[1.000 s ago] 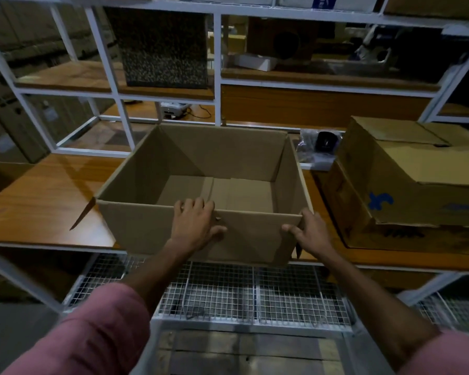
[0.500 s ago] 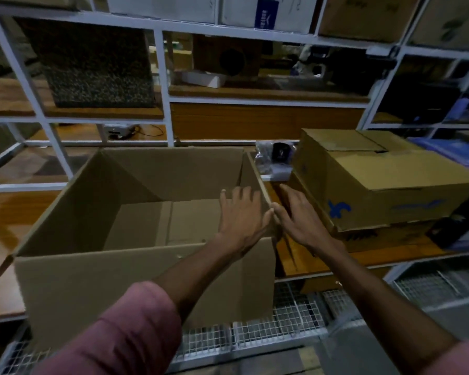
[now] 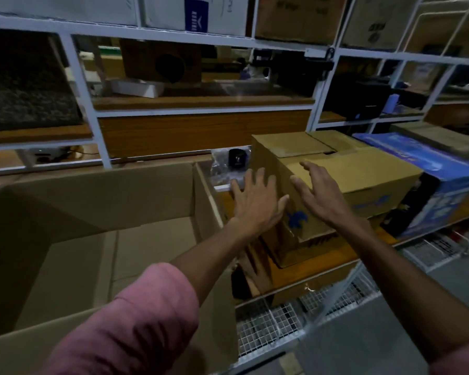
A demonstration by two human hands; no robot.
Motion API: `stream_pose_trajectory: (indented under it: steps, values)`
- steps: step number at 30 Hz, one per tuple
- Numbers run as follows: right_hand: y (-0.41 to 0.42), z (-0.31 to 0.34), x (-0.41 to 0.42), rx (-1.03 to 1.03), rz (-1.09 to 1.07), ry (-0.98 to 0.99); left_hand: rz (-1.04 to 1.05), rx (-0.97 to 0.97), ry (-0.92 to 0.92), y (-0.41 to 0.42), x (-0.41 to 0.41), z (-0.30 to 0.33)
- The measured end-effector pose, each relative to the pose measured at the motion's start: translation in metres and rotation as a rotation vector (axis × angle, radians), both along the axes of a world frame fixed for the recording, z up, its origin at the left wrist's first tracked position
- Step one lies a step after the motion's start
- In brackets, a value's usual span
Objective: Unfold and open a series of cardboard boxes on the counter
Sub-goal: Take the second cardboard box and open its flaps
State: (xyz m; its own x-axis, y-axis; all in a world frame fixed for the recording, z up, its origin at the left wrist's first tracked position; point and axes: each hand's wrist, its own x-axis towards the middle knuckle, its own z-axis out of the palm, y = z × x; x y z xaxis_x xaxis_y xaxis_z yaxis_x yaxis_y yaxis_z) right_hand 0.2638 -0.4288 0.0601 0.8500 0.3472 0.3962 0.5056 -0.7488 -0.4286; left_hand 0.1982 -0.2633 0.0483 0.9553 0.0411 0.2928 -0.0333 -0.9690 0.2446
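Note:
A large open cardboard box [image 3: 98,196] stands on the wooden counter [image 3: 287,274] at the left, its inside bare. To its right sits a closed cardboard box [image 3: 363,174] with a blue mark, stacked on flattened cardboard. My left hand [image 3: 255,201] is spread with straight fingers at the closed box's near left corner. Over the box's top front edge my right hand [image 3: 320,193] hovers, also with straight fingers. Neither hand holds anything.
A blue printed box [image 3: 441,185] lies right of the closed box. A plastic-wrapped black item [image 3: 229,165] sits behind the boxes. White metal shelving [image 3: 90,104] with stored cartons rises behind. A wire mesh shelf [image 3: 271,323] runs below the counter.
Both hands left the open box's rim and moved right to the closed box. My view swung right, so the open box now lies at the left.

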Motion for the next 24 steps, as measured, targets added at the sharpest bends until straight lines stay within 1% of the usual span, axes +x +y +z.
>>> stream_pose_trajectory:
  steps: [3,5,8,11,15,20,24]
  values:
    - [-0.027,0.009,0.051,-0.033,-0.027,-0.029,0.005,-0.025,0.032,-0.017,0.039,0.003]
    - [-0.047,0.013,0.097,-0.063,-0.059,-0.007,0.03,-0.032,0.037,-0.027,0.071,0.003]
    - [-0.083,0.01,0.173,-0.142,-0.107,0.094,0.115,-0.06,0.069,-0.043,0.121,0.001]
    - [-0.119,-0.002,0.24,-0.252,-0.128,0.211,0.192,-0.078,0.14,-0.059,0.174,-0.003]
    - [-0.154,-0.013,0.306,-0.421,-0.158,0.277,0.294,-0.099,0.183,-0.071,0.232,-0.008]
    - [-0.168,-0.018,0.378,-0.482,-0.176,0.327,0.4,-0.126,0.308,-0.069,0.274,-0.009]
    - [-0.173,-0.017,0.422,-0.534,-0.105,0.309,0.42,-0.097,0.319,-0.057,0.288,-0.015]
